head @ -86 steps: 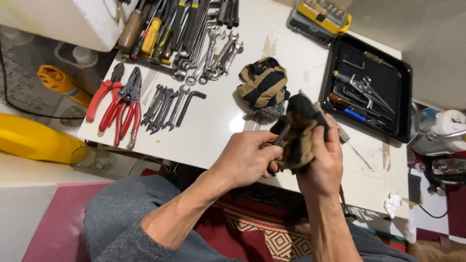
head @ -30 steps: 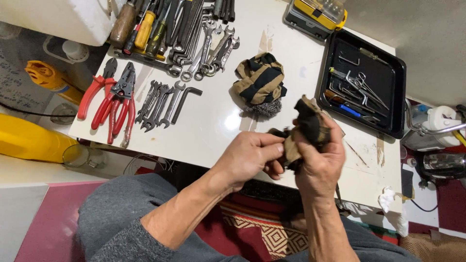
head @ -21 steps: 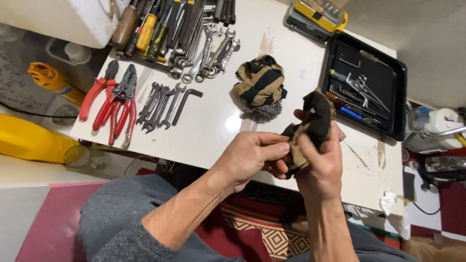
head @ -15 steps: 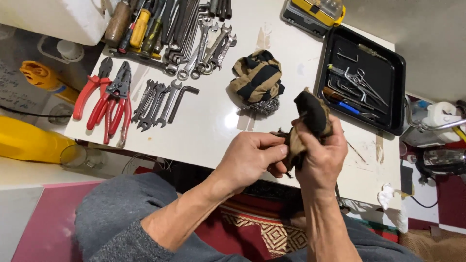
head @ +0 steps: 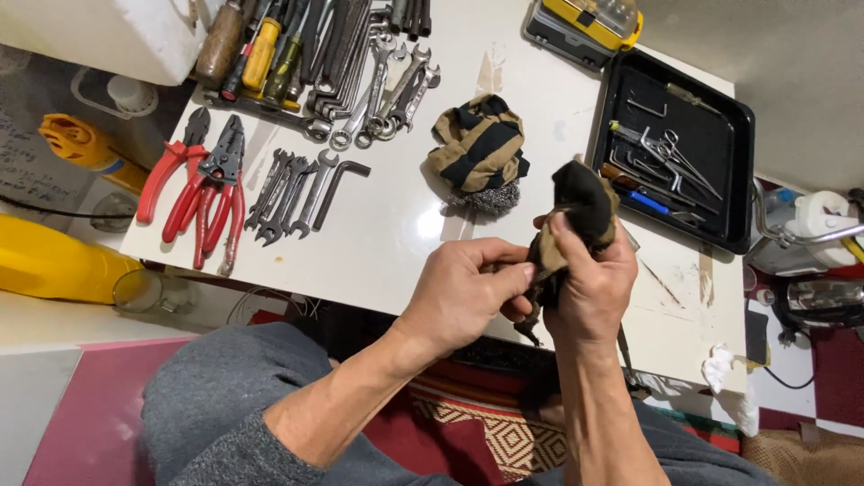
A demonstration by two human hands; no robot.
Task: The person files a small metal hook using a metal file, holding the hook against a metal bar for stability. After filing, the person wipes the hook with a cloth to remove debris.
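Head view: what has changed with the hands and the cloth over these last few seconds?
Little. The right hand keeps its grip on the dark cloth, whose bunched top has crept slightly higher. The left hand still pinches something small and dark at the cloth's lower edge. Nothing was let go. The striped rag, pliers, wrenches and black tray lie as before.

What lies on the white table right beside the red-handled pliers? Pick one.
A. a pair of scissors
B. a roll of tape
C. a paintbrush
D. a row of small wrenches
D: a row of small wrenches lies fanned out just next to the red-handled pliers on the white table.
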